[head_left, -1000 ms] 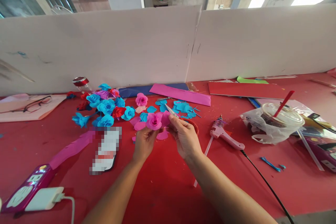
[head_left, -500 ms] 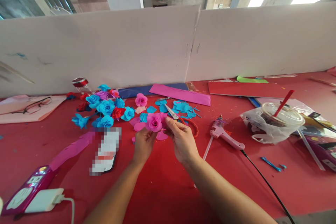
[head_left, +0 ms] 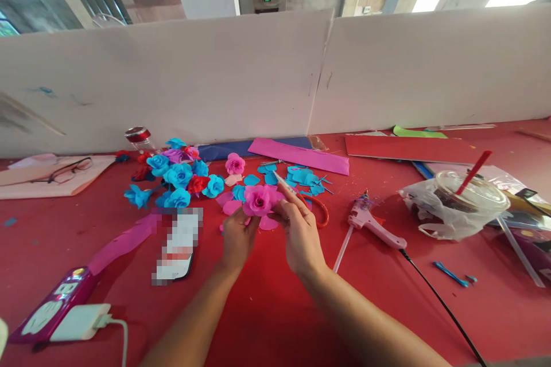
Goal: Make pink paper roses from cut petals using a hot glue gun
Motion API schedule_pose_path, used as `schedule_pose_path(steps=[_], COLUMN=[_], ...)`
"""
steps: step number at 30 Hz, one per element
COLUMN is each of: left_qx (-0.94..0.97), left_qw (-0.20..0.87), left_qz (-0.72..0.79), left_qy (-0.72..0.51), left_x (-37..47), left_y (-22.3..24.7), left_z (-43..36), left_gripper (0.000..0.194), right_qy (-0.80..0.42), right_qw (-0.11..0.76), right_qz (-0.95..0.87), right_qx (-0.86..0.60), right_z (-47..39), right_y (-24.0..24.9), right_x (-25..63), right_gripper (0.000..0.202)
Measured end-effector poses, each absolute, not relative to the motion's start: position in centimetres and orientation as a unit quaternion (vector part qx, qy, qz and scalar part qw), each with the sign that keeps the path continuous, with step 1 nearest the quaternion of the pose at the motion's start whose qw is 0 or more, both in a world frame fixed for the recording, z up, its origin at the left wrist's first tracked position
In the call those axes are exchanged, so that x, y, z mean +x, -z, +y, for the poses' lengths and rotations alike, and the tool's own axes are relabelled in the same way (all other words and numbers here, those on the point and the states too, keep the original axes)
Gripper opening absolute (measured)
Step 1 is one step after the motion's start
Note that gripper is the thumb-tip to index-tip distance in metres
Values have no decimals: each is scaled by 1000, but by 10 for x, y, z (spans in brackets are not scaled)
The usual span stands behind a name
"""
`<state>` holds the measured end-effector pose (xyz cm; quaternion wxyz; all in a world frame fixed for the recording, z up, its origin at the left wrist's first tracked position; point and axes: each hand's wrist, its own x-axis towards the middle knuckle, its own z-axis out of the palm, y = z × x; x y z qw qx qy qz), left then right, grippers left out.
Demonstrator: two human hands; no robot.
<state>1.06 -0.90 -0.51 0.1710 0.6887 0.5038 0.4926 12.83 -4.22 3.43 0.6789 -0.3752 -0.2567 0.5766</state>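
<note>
A pink paper flower [head_left: 260,199] is held up over the red table, its layered petals facing me. From below, my left hand [head_left: 239,238] is closed around its base. My right hand [head_left: 300,232] pinches a petal at the flower's right side, the fingertips partly hidden behind it. Loose pink petals [head_left: 232,207] lie under and beside the flower. Just beyond my right hand are scissors [head_left: 319,211] with orange-red handles, blades pointing away to the left. Blue paper petals [head_left: 301,174] are scattered behind them. A finished pink flower [head_left: 235,164] rests farther back.
A bunch of blue, red and purple paper flowers [head_left: 177,175] lies left, near a phone [head_left: 183,246]. To the right are a pink glue gun [head_left: 375,223] with a black cord and a bagged drink cup [head_left: 467,200]. A white partition [head_left: 215,80] bounds the table's back.
The flower has turned a little and shows a fuller front. My right fingers have shifted closer against its right side. The whole view has moved slightly.
</note>
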Motion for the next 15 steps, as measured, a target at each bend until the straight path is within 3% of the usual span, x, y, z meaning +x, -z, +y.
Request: schedule_pose_path(steps=[3,7,15], left_qx=[686,679,628], left_qw=[166,179,348], left_qz=[513,521,491], left_qy=[-489,-486,-494], left_x=[10,8,11], left_y=[8,10,6], left_z=[-9,-9,-10], left_gripper=[26,24,25], right_qy=[-576,-574,-556], right_qw=[685,683,688], right_qz=[-255,-273,-292], right_qx=[-367,-360,-364], right_z=[-43,-43,-39], right_y=[-34,-33,-28], right_x=[128,129,128], right_gripper=[43,32,26])
